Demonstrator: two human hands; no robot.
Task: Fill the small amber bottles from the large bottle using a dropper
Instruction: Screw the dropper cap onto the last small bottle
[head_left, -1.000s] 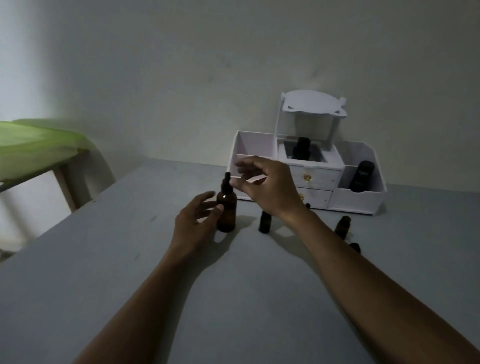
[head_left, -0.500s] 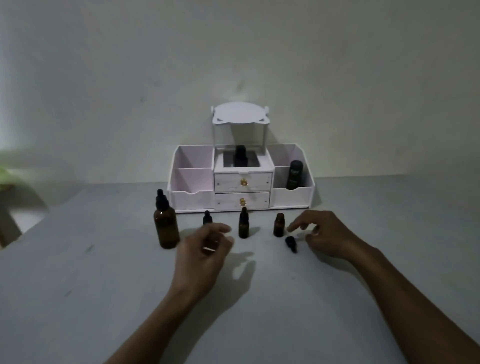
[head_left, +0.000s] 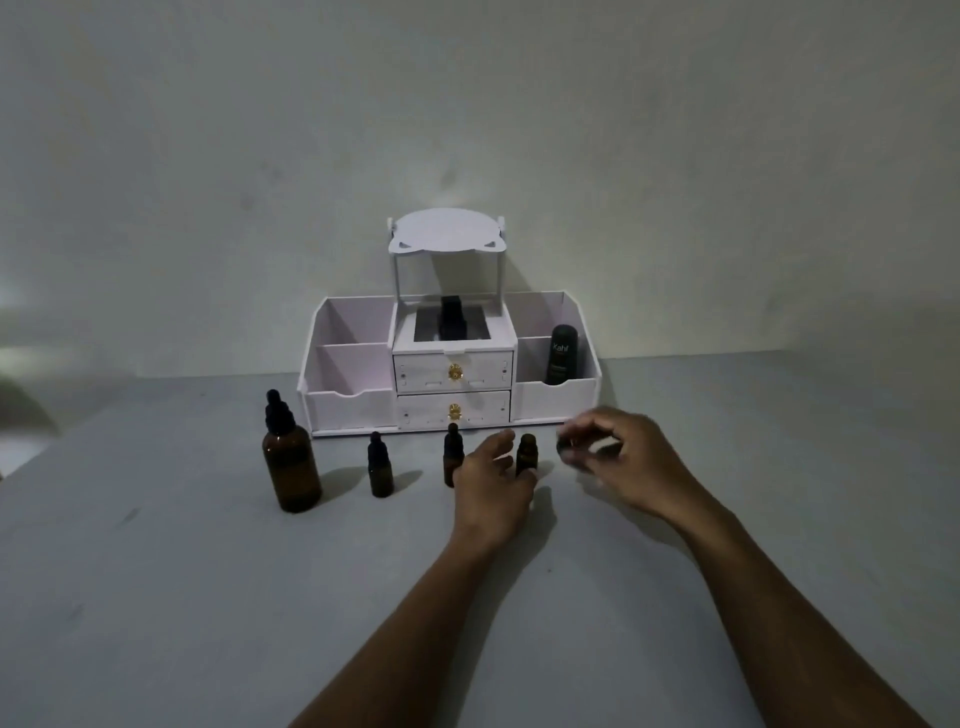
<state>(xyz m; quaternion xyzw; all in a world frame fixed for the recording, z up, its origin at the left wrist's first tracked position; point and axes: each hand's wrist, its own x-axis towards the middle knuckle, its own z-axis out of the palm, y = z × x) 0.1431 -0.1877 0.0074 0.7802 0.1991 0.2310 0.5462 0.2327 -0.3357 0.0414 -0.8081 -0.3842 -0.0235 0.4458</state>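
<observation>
Grey table (head_left: 208, 597), two bare forearms coming in from the bottom. The left hand (head_left: 491, 486) has thumb and fingers curled round the base of the uncapped small bottle (head_left: 526, 451), which stands upright. Just to its right, the right hand (head_left: 621, 462) pinches a small dark cap (head_left: 565, 447) in its fingertips, pretty blurry tbh. Going left along the row: the middle small bottle (head_left: 453, 460) right beside the left thumb, the left small bottle (head_left: 381, 470), both capped, then the large amber bottle (head_left: 291, 467) at the end with its dropper top on. Behind them a white organiser (head_left: 337, 410) sits against the wall, with a black Kahf bottle (head_left: 561, 356) in its right compartment and another dark bottle (head_left: 451, 322) on the middle section.
</observation>
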